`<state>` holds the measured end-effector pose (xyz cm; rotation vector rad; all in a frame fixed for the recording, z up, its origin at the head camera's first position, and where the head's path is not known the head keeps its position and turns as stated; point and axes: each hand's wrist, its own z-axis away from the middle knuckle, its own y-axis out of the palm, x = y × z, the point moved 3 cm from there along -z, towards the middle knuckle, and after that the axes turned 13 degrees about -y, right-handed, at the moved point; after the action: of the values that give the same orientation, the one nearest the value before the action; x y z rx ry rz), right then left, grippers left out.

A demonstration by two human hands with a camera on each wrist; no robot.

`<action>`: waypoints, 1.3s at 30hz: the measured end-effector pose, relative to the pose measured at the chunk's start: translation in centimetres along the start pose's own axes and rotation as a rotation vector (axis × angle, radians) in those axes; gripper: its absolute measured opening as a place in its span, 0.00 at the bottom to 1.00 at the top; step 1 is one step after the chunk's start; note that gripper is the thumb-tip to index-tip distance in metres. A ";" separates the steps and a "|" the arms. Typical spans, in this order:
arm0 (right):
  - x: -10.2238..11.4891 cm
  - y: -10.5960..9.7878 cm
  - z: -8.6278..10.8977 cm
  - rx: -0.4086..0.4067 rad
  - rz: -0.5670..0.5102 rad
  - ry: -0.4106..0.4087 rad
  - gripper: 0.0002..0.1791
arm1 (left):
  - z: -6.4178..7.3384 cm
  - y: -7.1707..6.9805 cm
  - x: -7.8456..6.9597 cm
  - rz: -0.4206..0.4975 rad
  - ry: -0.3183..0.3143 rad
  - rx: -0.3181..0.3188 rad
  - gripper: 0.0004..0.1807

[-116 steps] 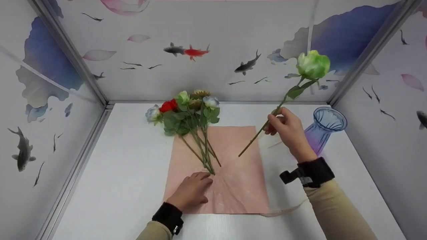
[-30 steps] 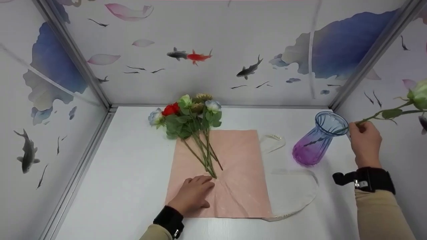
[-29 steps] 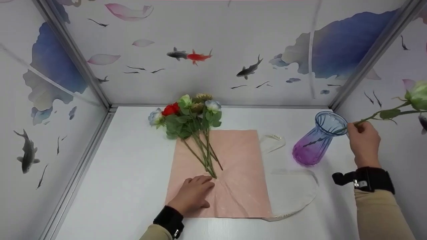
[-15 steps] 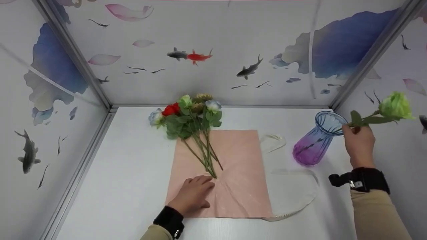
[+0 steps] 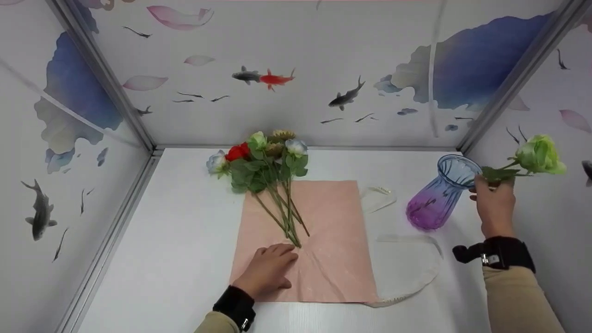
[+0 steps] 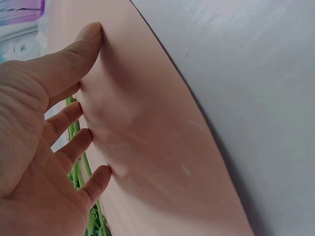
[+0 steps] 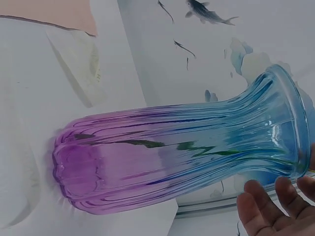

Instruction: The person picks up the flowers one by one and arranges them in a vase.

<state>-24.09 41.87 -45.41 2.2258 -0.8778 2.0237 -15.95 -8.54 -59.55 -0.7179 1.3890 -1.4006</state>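
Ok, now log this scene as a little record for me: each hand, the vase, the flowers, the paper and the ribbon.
Left hand: fingertips resting on the pink paper, near the cut stem ends
Right hand: at the vase rim, holding the green flower by its stem
Vase: blue at the top, purple at the base; stem visible inside through the glass
Flower bunch: red, green, pale blue and yellowish heads beyond the paper's far edge; stems lying over the paper
Ribbon: pale, looped on the table, right of the paper
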 end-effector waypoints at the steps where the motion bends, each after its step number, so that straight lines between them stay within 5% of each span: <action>1: -0.1 0.1 0.0 0.005 -0.038 0.005 0.33 | 0.0 0.0 0.0 0.000 0.002 -0.002 0.34; 8: -1.3 0.9 0.2 0.081 -0.319 0.040 0.42 | 0.0 0.1 0.1 0.007 0.005 -0.007 0.35; 11: -1.8 1.1 0.1 0.143 -0.352 0.008 0.44 | 0.0 0.2 0.1 0.012 -0.001 0.003 0.35; 18: -2.8 1.7 0.1 0.232 -0.308 -0.113 0.44 | 0.0 0.3 0.2 0.022 0.007 0.009 0.35; 33: -3.4 4.4 1.5 0.352 -0.007 -0.066 0.63 | 0.1 0.0 0.1 0.044 -0.001 0.019 0.34; 39: -4.2 6.4 1.7 0.358 -0.011 -0.074 0.61 | 0.0 0.0 0.1 0.053 -0.005 0.016 0.34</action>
<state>-25.20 37.51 -51.82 2.4849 -0.5373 2.2588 -15.95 -8.67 -59.60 -0.6696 1.3817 -1.3660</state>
